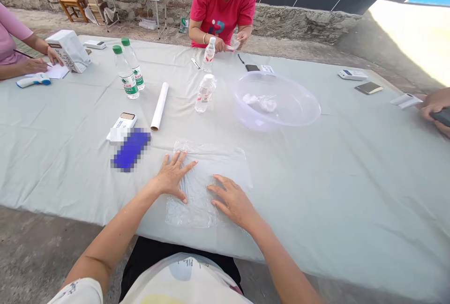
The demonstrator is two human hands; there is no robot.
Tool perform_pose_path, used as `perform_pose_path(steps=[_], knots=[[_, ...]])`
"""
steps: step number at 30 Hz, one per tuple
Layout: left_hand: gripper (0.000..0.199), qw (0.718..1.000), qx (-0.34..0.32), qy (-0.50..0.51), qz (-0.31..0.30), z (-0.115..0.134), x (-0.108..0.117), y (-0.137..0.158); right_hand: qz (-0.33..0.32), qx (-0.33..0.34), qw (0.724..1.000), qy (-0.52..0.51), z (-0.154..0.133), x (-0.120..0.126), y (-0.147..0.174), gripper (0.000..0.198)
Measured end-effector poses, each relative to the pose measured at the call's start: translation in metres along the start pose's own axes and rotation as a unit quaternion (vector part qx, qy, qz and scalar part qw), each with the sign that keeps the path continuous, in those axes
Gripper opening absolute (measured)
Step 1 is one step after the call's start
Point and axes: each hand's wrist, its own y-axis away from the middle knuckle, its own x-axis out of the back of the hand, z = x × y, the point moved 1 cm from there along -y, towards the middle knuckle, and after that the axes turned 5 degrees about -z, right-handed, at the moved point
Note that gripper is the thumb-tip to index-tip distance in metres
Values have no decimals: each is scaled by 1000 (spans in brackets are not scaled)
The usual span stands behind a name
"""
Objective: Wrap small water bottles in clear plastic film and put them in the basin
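A clear, wrinkled sheet of thin plastic film lies spread on the cloth-covered table in front of me. My left hand rests on its left part with the fingers spread wide. Over the right part is my right hand, its fingers apart and slightly bent; whether it presses on the film I cannot tell. Neither hand grips anything. Beyond my left hand lies a white roll with a brown cardboard core. A blurred blue object and a white power bank are to the left.
A translucent basin holding crumpled clear plastic stands behind the film. Two green-capped bottles and two white-capped bottles stand upright. Across the table a person in a pink shirt handles clear plastic; other people sit at the left and right edges.
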Motion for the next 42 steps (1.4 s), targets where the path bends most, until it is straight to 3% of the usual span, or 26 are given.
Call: perform_pose_path(steps=[6, 11, 16, 23, 30, 35, 42], knots=[[132, 999, -12, 10, 36, -9, -3, 1, 34, -64, 997, -8, 24, -3, 19, 34], [128, 996, -25, 32, 77, -16, 0, 3, 41, -87, 995, -20, 25, -1, 36, 33], [115, 992, -18, 58, 108, -24, 9, 9, 103, -119, 986, -46, 28, 0, 47, 33], [110, 996, -11, 24, 91, -28, 10, 5, 155, -125, 979, -45, 44, 6, 14, 36], [113, 999, -20, 0, 46, -21, 16, -5, 77, -183, 980, 26, 69, 7, -38, 48], [111, 999, -8, -16, 31, -22, 24, -15, 80, -235, 968, 24, 95, 10, -31, 45], [113, 998, 18, -17, 64, -27, 10, -17, 80, -231, 969, 32, 106, 9, -21, 49]])
